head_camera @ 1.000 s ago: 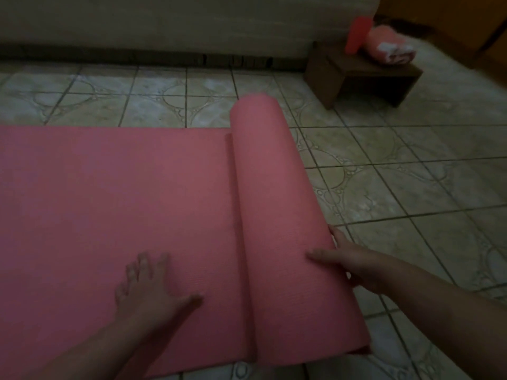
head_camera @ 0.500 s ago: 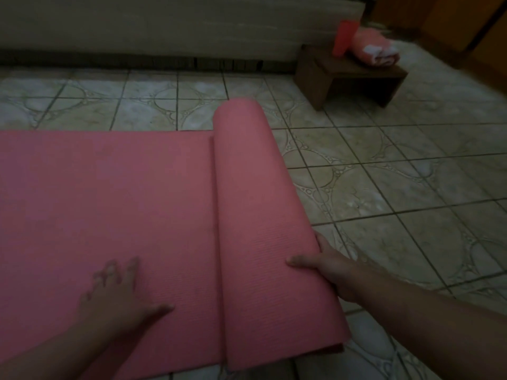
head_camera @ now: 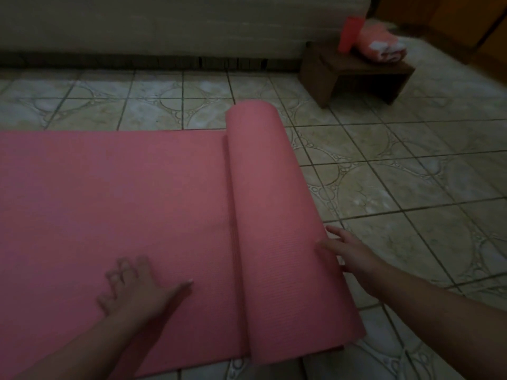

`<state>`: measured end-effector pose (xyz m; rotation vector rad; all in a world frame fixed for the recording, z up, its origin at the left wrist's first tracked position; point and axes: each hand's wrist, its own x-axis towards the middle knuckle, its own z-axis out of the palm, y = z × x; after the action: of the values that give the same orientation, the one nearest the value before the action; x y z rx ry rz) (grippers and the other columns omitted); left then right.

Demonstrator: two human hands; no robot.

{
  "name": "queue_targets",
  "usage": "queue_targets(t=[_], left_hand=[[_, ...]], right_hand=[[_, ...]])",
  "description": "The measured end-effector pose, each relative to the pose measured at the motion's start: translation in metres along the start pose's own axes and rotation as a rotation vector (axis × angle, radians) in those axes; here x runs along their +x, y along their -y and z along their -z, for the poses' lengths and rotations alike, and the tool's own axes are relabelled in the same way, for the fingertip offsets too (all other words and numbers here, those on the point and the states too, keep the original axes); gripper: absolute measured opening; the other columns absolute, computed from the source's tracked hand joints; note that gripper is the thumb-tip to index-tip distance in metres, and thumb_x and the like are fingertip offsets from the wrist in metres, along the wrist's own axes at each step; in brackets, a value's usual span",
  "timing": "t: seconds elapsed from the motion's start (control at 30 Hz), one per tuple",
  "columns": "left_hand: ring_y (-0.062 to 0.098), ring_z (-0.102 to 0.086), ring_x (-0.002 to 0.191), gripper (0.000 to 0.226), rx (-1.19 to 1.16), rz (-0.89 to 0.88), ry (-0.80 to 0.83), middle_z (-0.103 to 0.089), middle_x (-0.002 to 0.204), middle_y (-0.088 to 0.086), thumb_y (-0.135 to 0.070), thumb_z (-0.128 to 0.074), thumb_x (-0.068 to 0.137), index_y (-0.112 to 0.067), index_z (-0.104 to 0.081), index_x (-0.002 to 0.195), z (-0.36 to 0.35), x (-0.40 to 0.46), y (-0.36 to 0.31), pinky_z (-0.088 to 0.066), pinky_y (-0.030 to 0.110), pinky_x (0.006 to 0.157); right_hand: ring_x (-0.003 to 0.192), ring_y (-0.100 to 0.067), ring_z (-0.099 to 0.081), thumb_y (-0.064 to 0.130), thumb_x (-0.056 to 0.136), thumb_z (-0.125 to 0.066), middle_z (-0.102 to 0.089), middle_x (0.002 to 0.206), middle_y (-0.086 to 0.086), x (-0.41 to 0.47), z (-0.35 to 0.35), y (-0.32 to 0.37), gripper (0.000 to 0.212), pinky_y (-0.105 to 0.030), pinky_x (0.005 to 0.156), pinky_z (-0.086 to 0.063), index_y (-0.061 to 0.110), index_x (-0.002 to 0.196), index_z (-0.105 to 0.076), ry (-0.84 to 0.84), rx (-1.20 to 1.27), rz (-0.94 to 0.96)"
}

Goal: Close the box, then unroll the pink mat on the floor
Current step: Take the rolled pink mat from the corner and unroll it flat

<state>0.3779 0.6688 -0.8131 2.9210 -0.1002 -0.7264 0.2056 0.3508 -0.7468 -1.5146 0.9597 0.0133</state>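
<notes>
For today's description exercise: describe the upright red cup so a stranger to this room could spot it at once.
Find the low dark wooden stool standing on the tiled floor at the far right, near the wall. The red cup stands upright on top, beside a pink and white folded cloth; it alone is tall, plain and straight-sided.

2 bare forearms, no sleeves; left hand (head_camera: 137, 292), right hand (head_camera: 348, 253).
</notes>
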Motion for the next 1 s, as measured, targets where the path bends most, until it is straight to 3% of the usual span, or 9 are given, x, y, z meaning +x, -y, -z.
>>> queue_targets(t=[0.07, 0.17, 0.23, 0.33, 0.43, 0.6, 0.7, 0.77, 1.0], left_hand=[[0.032, 0.006, 0.146, 0.127, 0.021, -0.046, 0.010, 0.015, 0.159, 0.007, -0.093, -0.040, 0.050, -0.027, 0.005, 0.149, -0.004, -0.001, -0.009, -0.014, 0.059, 0.113], [0.031, 0.010, 0.146, 0.124, 0.080, -0.169, 0.033, 0.020, 0.158, 0.004, -0.093, -0.042, 0.050, -0.035, 0.008, 0.148, -0.013, -0.001, -0.012, -0.010, 0.058, 0.114], [0.033, 0.014, 0.145, 0.129, 0.133, -0.214, 0.039, 0.025, 0.156, 0.007, -0.094, -0.044, 0.045, -0.038, 0.014, 0.146, -0.017, -0.003, -0.009, -0.008, 0.057, 0.114], [0.036, 0.013, 0.145, 0.133, 0.194, -0.210, 0.057, 0.027, 0.154, 0.012, -0.095, -0.045, 0.042, -0.038, 0.018, 0.144, -0.014, -0.004, -0.009, -0.009, 0.057, 0.114], [0.037, 0.009, 0.145, 0.134, 0.204, -0.206, 0.074, 0.024, 0.155, 0.014, -0.093, -0.048, 0.043, -0.036, 0.017, 0.145, -0.010, -0.002, -0.011, -0.012, 0.058, 0.113], [0.036, 0.003, 0.145, 0.135, 0.215, -0.207, 0.043, 0.015, 0.157, 0.014, -0.093, -0.048, 0.044, -0.032, 0.014, 0.147, -0.010, 0.000, -0.003, -0.017, 0.055, 0.114], [0.036, 0.000, 0.146, 0.137, 0.219, -0.193, 0.032, 0.013, 0.158, 0.013, -0.094, -0.047, 0.040, -0.033, 0.012, 0.147, -0.006, 0.006, 0.009, -0.020, 0.055, 0.113], [0.035, 0.000, 0.146, 0.137, 0.222, -0.184, 0.030, 0.013, 0.158, 0.012, -0.096, -0.045, 0.039, -0.034, 0.013, 0.147, -0.001, 0.012, 0.019, -0.021, 0.055, 0.113], [0.034, 0.003, 0.146, 0.135, 0.239, -0.144, 0.067, 0.017, 0.157, 0.012, -0.095, -0.045, 0.043, -0.031, 0.013, 0.147, 0.009, 0.014, 0.024, -0.019, 0.055, 0.113]], right_hand=[[0.084, -0.005, -0.062, 0.030, 0.083, -0.069, -0.063, 0.117, -0.004, 0.000, -0.002, 0.001, 0.061, -0.021, 0.057, -0.044, 0.017, 0.138, -0.045, 0.003, 0.002, -0.026], [0.084, -0.001, -0.060, 0.028, 0.083, -0.070, -0.062, 0.114, 0.000, -0.004, -0.010, 0.005, 0.061, -0.015, 0.054, -0.045, 0.018, 0.137, -0.043, 0.035, 0.004, -0.037], [0.092, -0.004, -0.061, 0.034, 0.070, -0.080, -0.060, 0.116, 0.002, -0.005, -0.016, 0.003, 0.086, -0.016, 0.063, -0.047, 0.017, 0.142, -0.036, 0.057, -0.001, -0.018], [0.105, -0.014, -0.062, 0.053, 0.026, -0.092, -0.058, 0.126, -0.001, -0.003, -0.023, -0.003, 0.140, -0.030, 0.086, -0.052, 0.018, 0.145, -0.027, 0.036, -0.025, -0.019], [0.108, -0.019, -0.062, 0.058, 0.011, -0.091, -0.058, 0.128, -0.002, 0.001, -0.023, -0.008, 0.152, -0.043, 0.096, -0.051, 0.023, 0.145, -0.027, -0.044, -0.081, -0.016], [0.104, -0.020, -0.064, 0.055, 0.011, -0.092, -0.060, 0.125, -0.003, -0.005, -0.031, -0.006, 0.147, -0.045, 0.094, -0.053, 0.024, 0.142, -0.034, -0.082, -0.103, -0.009], [0.102, -0.016, -0.062, 0.029, 0.044, -0.096, -0.058, 0.119, -0.002, -0.009, -0.047, 0.000, 0.117, -0.041, 0.094, -0.053, 0.021, 0.143, -0.034, -0.054, -0.139, -0.002], [0.097, -0.011, -0.060, 0.024, 0.053, -0.093, -0.057, 0.117, 0.000, -0.004, -0.054, -0.002, 0.106, -0.037, 0.093, -0.052, 0.022, 0.142, -0.035, -0.055, -0.184, 0.019], [0.105, -0.022, -0.063, 0.026, 0.041, -0.093, -0.059, 0.122, -0.006, 0.000, -0.045, -0.006, 0.116, -0.044, 0.093, -0.053, 0.017, 0.142, -0.037, -0.099, -0.177, -0.004]])
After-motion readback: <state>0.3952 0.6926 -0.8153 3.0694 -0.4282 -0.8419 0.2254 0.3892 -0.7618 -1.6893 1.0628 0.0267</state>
